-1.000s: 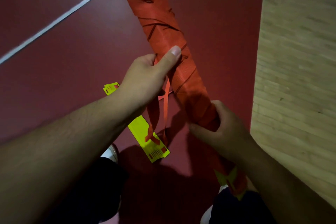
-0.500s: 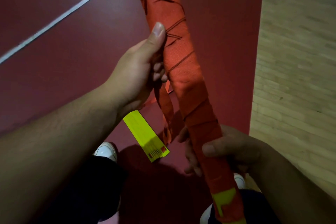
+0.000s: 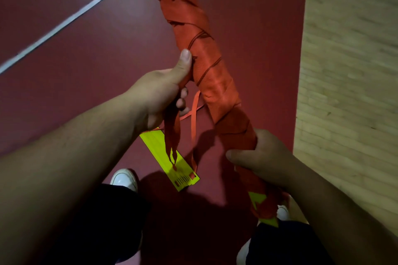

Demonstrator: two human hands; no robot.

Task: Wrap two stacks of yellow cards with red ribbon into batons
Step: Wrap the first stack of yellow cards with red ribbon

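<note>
A long baton (image 3: 202, 54), wound in overlapping turns of red ribbon, is held at a slant above a dark red floor (image 3: 86, 66), running from the near right up to the far centre, where its top is cut off by the frame edge. Its lower part is gripped by the right hand (image 3: 260, 159), whose fingers are closed around it with the thumb across the front. Below that hand, yellow card (image 3: 258, 200) is exposed between the ribbon turns at the near end.

The left hand (image 3: 159, 97) is closed on a loose ribbon tail (image 3: 172, 135), with the thumb pressed against the left side of the baton. The tail hangs down from the fist and ends in frayed strips. A thinner ribbon strand (image 3: 193, 118) is seen looping just beside it.

On the floor to the near left of the baton, a second stack of yellow cards (image 3: 170, 161) is lying. Small printed marks and a row of bars are visible at its near end, but no writing can be read.

A white line (image 3: 71, 19) is painted across the far left of the floor, and pale wood flooring (image 3: 349, 71) lies to the right. White shoes (image 3: 125, 178) and dark trousers (image 3: 97, 221) are seen at the near edge.
</note>
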